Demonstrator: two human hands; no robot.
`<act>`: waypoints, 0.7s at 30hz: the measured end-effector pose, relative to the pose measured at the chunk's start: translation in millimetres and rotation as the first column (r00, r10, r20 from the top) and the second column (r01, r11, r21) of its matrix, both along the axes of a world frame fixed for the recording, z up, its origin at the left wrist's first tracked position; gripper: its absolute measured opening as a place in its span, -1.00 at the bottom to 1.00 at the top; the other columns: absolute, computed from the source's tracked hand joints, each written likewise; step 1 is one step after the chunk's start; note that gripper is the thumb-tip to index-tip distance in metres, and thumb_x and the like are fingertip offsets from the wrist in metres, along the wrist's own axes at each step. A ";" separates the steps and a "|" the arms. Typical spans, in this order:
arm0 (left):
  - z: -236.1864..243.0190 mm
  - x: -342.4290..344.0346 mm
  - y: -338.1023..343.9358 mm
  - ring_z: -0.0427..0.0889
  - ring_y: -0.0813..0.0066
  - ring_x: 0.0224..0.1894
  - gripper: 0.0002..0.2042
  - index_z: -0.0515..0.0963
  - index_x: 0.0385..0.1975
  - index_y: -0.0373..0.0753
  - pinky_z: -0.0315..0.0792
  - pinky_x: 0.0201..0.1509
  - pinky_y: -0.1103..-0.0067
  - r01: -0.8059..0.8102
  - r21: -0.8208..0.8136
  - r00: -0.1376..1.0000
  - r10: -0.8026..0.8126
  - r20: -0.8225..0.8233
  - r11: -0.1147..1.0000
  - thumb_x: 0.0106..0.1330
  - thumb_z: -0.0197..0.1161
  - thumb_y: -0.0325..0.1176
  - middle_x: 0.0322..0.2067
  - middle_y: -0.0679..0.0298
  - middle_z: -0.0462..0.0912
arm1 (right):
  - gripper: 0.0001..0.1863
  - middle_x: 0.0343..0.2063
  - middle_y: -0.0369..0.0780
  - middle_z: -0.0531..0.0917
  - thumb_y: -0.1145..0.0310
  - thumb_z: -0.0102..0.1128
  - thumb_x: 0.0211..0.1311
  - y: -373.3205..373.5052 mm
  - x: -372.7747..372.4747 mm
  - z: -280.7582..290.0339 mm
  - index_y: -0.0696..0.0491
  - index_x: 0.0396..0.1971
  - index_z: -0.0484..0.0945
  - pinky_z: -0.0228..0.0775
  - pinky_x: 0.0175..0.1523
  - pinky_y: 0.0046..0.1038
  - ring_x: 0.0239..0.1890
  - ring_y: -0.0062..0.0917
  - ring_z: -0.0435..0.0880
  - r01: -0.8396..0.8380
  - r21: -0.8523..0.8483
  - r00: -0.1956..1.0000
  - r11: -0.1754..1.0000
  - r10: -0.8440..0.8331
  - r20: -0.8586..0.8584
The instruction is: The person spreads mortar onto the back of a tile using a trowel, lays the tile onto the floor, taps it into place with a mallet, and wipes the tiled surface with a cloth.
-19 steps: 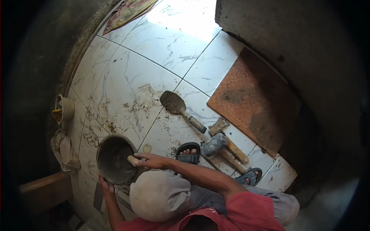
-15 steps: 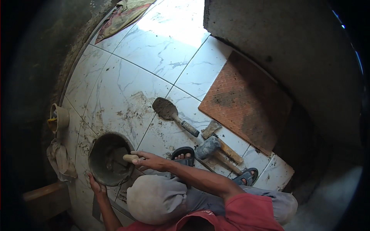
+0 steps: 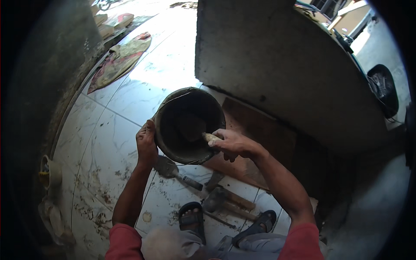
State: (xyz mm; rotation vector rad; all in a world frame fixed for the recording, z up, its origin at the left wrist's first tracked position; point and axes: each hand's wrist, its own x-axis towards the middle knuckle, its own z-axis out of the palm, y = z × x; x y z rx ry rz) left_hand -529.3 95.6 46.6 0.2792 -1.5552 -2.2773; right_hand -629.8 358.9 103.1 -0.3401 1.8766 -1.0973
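A dark, dirt-coated bucket (image 3: pixel 166 138) hangs in front of me above the tiled floor, tilted so that its mouth faces me. My left hand (image 3: pixel 147 141) is closed on its left side at the rim. In my right hand (image 3: pixel 236 144) is the pale wooden handle of a trowel (image 3: pixel 210 137), held at the bucket's right rim. The trowel's blade reaches inside, where shadow makes it and the bucket's contents hard to make out. Below the bucket lies a round-bladed trowel (image 3: pixel 190 182), its blade partly covered by the bucket's edge.
A rubber mallet (image 3: pixel 213 201) and a hammer (image 3: pixel 214 180) lie near my sandalled feet. An orange-brown tile (image 3: pixel 240 173) rests beside the concrete wall (image 3: pixel 260 56) on the right. A small tub (image 3: pixel 53 173) stands far left, with a sack (image 3: pixel 119 63) beyond.
The bucket has been lifted off the floor and carried forward and right, with both hands moving along. My left hand now grips its side. The trowel stays in my right hand.
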 end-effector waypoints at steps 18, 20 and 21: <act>-61.8 -193.8 177.5 0.55 0.54 -0.35 -0.57 0.56 -0.08 -0.34 0.45 -0.24 0.47 0.341 -0.595 0.913 -0.407 0.027 0.728 0.43 0.02 -0.05 -0.46 0.13 0.64 | -0.63 -0.46 -0.03 0.62 0.41 0.14 0.07 156.0 -34.1 -18.2 0.27 -0.12 0.43 0.50 -0.51 -0.36 -0.51 -0.39 0.66 0.496 0.453 0.863 0.741 -0.364 -0.350; -52.0 -201.9 175.5 0.53 0.55 -0.39 -0.55 0.56 -0.10 -0.35 0.44 -0.27 0.47 0.413 -0.571 0.883 -0.465 0.059 0.710 0.43 0.00 -0.02 -0.50 0.16 0.61 | -0.62 -0.38 0.04 0.65 0.41 0.12 0.09 148.2 -48.7 -11.8 0.28 -0.10 0.44 0.55 -0.47 -0.30 -0.45 -0.28 0.71 0.411 0.533 0.891 0.740 -0.201 -0.408; -46.7 -205.7 174.1 0.51 0.55 -0.42 -0.53 0.55 -0.12 -0.35 0.43 -0.30 0.46 0.472 -0.544 0.853 -0.516 0.083 0.694 0.42 -0.01 0.01 -0.55 0.19 0.57 | -0.64 -0.36 0.05 0.64 0.42 0.09 0.10 147.5 -52.8 -12.7 0.27 -0.10 0.45 0.56 -0.47 -0.31 -0.44 -0.28 0.72 0.371 0.577 0.815 0.728 0.043 -0.578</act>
